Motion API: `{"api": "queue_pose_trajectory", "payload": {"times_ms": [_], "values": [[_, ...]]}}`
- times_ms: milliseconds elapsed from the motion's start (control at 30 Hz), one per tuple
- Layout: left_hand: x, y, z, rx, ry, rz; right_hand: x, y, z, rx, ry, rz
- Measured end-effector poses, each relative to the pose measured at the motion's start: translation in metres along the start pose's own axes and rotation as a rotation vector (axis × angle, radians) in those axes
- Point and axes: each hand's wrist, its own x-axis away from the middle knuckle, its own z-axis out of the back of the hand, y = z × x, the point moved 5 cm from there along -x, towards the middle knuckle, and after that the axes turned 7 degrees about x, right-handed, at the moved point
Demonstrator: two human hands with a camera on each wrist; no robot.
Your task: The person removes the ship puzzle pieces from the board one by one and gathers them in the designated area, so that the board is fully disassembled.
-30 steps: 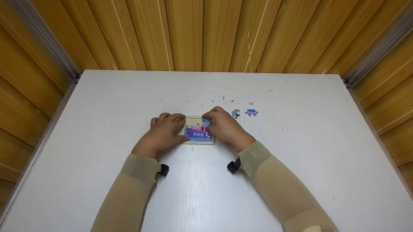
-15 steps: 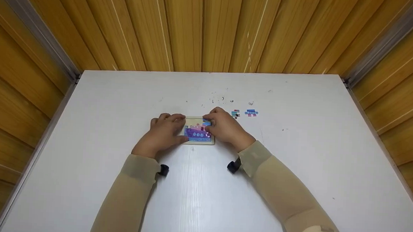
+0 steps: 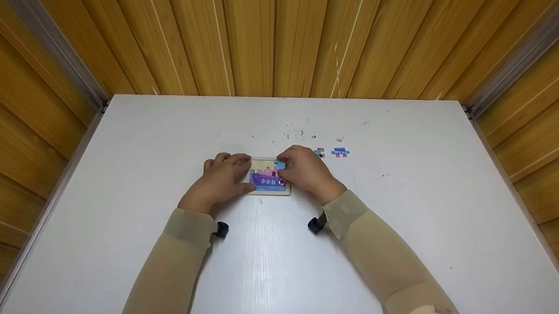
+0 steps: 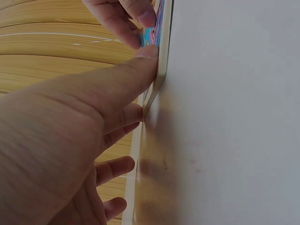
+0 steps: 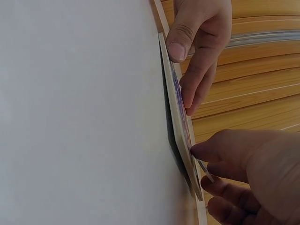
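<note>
Across the white table [image 3: 426,184], my head view shows the puzzle board [image 3: 261,164] lying between the two hands, its near part filled with a purple and pink picture, its far left part plain cream. The left hand [image 3: 222,179] grips the board's left side; the right hand [image 3: 308,172] bends over its far right corner. One loose piece [image 3: 320,152], partly hidden, shows just beyond the right hand's knuckles, so I judge an outward sweep could knock it; the blue-and-pink piece [image 3: 340,152] beside it looks a little safer.

From the left wrist, I see the thumb pressed on the board's near corner and a finger against its edge, the other fingers spread loosely. If that hold eased, a sideways push from the right could slide or turn the board.

From the right wrist, I make out a thin piece [image 5: 206,172] pinched by the right thumb and fingers, slanting away from the board's face. Forced down at that angle, it could catch a neighbour and lift it, or slip from the fingertips. Whether it touches the board, I cannot tell.
</note>
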Motion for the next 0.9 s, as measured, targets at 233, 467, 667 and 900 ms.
{"api": "queue_pose_trajectory", "payload": {"times_ms": [233,467,667,900], "values": [[0.000,0.000,0.001,-0.007,-0.001,-0.004,0.000,-0.001,0.002,-0.026,0.019,-0.005],[0.000,0.000,0.001,-0.003,-0.003,-0.007,0.003,-0.003,0.007,-0.053,0.056,-0.007],[0.001,0.000,0.001,-0.010,0.001,0.010,0.009,-0.008,0.018,-0.099,0.101,0.028],[0.001,0.000,0.000,0.016,0.002,0.027,0.023,-0.010,0.035,-0.129,0.168,0.107]]}}
